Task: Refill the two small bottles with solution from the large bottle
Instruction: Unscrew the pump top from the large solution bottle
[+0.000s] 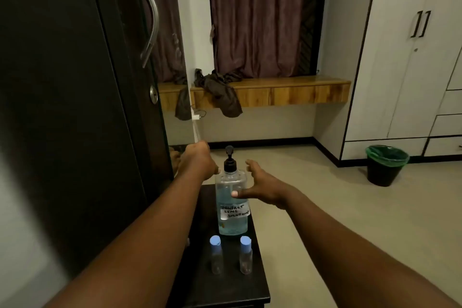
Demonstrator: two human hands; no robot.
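1. We take the large bottle (232, 204) as our landmark: it stands upright at the far end of the dark narrow table (200, 290), pump head on, with a handwritten label that seems to read contact lens solution.
2. The two small bottles (216, 257) stand capped just in front of the large bottle, side by side and slightly apart; they look close to empty, so we judge no refilling has begun.
3. Our right hand (262, 186) sits just right of the large bottle with fingers spread apart, thumb tip over its front face; we cannot tell whether it touches yet.
4. Our left hand (197, 161) hangs to the left of the pump, behind the bottle's shoulder; its fingers curl away from view, so we cannot tell whether they hold anything.
5. Risk: the large bottle is tall and the table is narrow. A one-sided push from the right hand could tip it left toward the dark wardrobe door (75, 82).
6. Risk: lifting it back over the small bottles could knock those light things off the table's near edges.
7. Room: to the right of the large bottle lies bare floor as far as the bin (386, 166); to the left the door crowds in close.
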